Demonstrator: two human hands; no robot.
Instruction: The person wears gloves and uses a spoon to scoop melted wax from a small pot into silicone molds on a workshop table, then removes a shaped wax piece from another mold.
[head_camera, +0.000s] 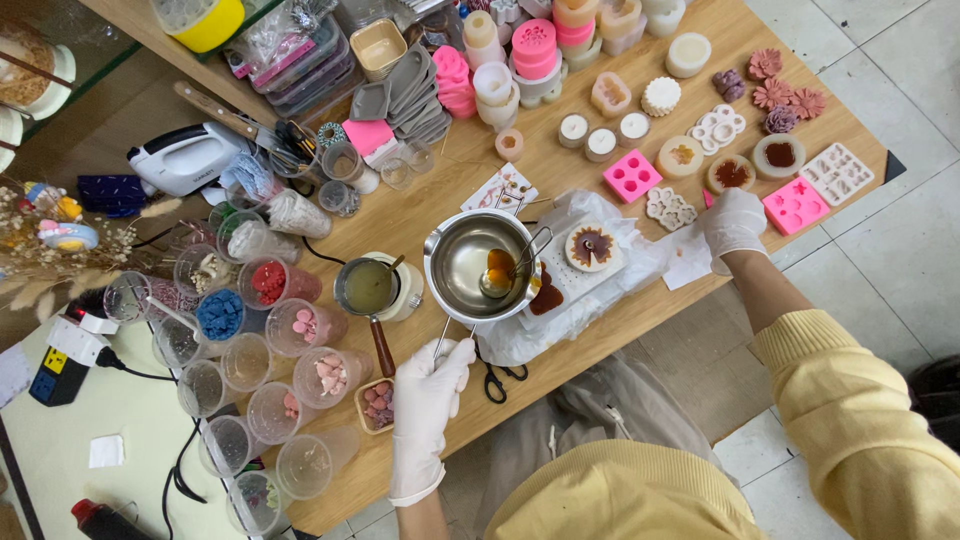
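Head view: gloved left hand (428, 385) grips handle of steel pot (478, 262) w/ orange liquid, above table (590, 340) edge; gloved right hand (732, 222) presses flat on white tissue (688, 258), fingers spread

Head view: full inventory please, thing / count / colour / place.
steel pouring pot: one, silver, table centre, orange melt inside
round filled mould: one, cream with brown centre, on white scale right of the pot
small saucepan: one, metal with wooden handle, yellowish liquid, left of the pot
plastic cups: many, clear, holding red, blue and pink pieces, left end of table
silicone moulds: several, pink and white, upper right of table
hand mixer: one, white, upper left
scissors: one, black, near table edge
power strip: one, black, far left
wooden table: one, light brown
left hand: white glove, on the pot's handle
right hand: white glove, resting on white paper
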